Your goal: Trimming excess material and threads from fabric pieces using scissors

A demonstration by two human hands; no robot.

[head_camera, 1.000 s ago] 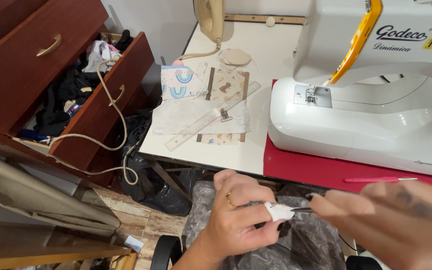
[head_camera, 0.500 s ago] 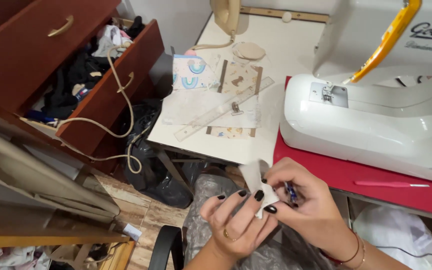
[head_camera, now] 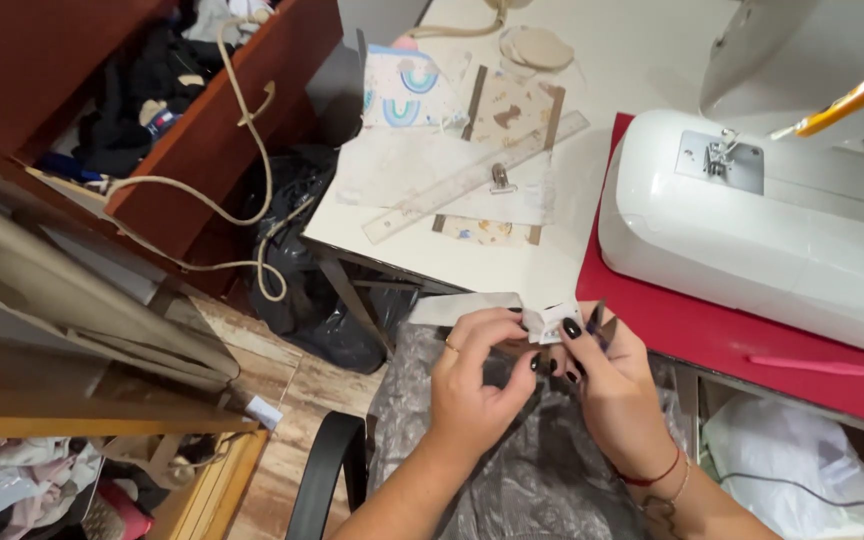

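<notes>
Below the sewing machine [head_camera: 752, 230], our left hand [head_camera: 472, 385] and right hand [head_camera: 607, 385] both pinch a small white fabric piece [head_camera: 552, 322], fingers closed.

Home sewing corner: sewing machine [head_camera: 762, 215], ruler [head_camera: 472, 178], open drawers [head_camera: 202, 120].

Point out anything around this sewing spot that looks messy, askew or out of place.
The dark red wooden drawer hangs open, dark clothes heaped inside, and a beige cord trails over its front, looping to the floor. On the white table, the clear plastic ruler lies slantwise over loose paper patterns.
</notes>
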